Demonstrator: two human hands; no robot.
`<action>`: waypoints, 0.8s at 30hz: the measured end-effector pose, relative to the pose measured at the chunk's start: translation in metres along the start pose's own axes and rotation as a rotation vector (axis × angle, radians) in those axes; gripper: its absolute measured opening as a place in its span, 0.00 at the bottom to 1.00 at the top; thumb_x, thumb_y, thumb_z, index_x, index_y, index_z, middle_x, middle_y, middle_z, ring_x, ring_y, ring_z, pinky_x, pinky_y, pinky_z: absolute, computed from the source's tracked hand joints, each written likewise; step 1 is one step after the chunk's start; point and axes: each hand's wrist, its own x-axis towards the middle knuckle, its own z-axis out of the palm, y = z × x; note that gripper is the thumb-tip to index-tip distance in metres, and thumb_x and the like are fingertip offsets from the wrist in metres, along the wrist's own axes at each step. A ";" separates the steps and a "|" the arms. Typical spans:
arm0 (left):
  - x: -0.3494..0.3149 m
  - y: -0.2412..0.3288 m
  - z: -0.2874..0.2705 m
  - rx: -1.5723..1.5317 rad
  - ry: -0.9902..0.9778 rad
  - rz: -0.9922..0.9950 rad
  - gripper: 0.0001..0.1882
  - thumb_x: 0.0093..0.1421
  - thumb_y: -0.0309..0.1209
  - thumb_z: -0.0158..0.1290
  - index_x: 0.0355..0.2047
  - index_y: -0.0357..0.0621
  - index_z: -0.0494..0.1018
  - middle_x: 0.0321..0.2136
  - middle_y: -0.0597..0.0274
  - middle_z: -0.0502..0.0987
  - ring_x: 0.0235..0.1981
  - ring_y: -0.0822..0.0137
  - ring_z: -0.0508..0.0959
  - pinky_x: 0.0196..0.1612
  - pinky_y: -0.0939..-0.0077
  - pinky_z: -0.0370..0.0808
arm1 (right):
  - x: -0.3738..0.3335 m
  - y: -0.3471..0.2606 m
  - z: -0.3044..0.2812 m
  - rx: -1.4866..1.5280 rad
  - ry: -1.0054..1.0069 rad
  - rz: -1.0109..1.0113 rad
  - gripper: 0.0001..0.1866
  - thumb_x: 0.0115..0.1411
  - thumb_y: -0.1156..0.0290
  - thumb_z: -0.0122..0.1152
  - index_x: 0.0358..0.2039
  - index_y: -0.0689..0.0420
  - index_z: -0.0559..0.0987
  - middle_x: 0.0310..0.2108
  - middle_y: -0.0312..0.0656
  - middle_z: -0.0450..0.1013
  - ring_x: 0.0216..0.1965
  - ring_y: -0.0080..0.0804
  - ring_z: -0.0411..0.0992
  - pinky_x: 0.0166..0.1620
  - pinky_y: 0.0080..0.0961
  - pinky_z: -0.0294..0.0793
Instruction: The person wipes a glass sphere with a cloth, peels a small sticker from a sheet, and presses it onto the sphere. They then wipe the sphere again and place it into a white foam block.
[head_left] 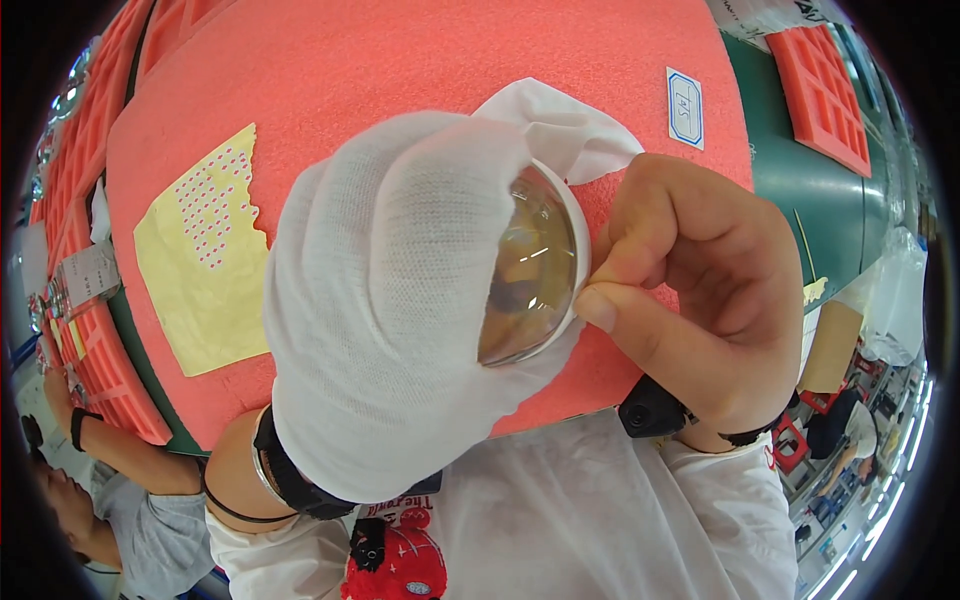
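My left hand (390, 300), wrapped in a white knit glove or cloth, grips a round, shiny glass piece with a pale rim (535, 265). The glass has an amber, reflective face, and the white fabric covers its left part. At the right edge of the rim, my bare right hand (700, 290) has thumb and forefinger pinched together. Whether those fingertips hold the rim or something tiny on it, I cannot tell. A loose white fabric part (565, 125) lies just beyond the glass. To the left is a yellow sheet (185, 310) with rows of small pink-and-white dots.
Pink foam (400, 60) covers the work surface, with a blue-bordered label (685, 108) at its right. Green table (810, 220) shows beyond. Slotted pink foam trays (820, 95) stand at both sides. A co-worker's arm (135, 455) is at lower left; clear plastic bags (895, 300) hang right.
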 end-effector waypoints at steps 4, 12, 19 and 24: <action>0.002 -0.001 0.005 -0.013 0.037 0.028 0.37 0.40 0.30 0.71 0.51 0.43 0.67 0.43 0.59 0.73 0.41 0.62 0.75 0.46 0.71 0.72 | 0.004 0.000 -0.003 0.165 0.010 0.122 0.08 0.45 0.83 0.64 0.22 0.62 0.72 0.23 0.35 0.68 0.25 0.20 0.65 0.30 0.16 0.62; 0.002 -0.002 0.001 -0.045 0.059 0.027 0.36 0.41 0.29 0.70 0.51 0.42 0.67 0.41 0.59 0.73 0.39 0.62 0.76 0.44 0.71 0.73 | 0.007 0.003 -0.005 0.340 -0.048 0.190 0.10 0.47 0.85 0.66 0.23 0.61 0.72 0.24 0.35 0.70 0.27 0.20 0.66 0.33 0.15 0.64; 0.002 -0.004 0.005 -0.022 0.071 0.059 0.36 0.41 0.27 0.70 0.51 0.41 0.65 0.39 0.58 0.74 0.36 0.64 0.77 0.41 0.72 0.74 | 0.010 0.005 -0.006 0.313 -0.101 0.217 0.11 0.48 0.84 0.67 0.24 0.61 0.71 0.25 0.34 0.70 0.28 0.18 0.67 0.33 0.15 0.66; 0.003 -0.001 0.007 -0.110 0.044 0.014 0.36 0.41 0.26 0.69 0.50 0.41 0.65 0.39 0.58 0.74 0.36 0.67 0.76 0.40 0.73 0.75 | 0.013 0.011 -0.008 0.332 -0.155 0.213 0.11 0.49 0.82 0.68 0.24 0.60 0.71 0.26 0.33 0.70 0.28 0.17 0.67 0.33 0.15 0.65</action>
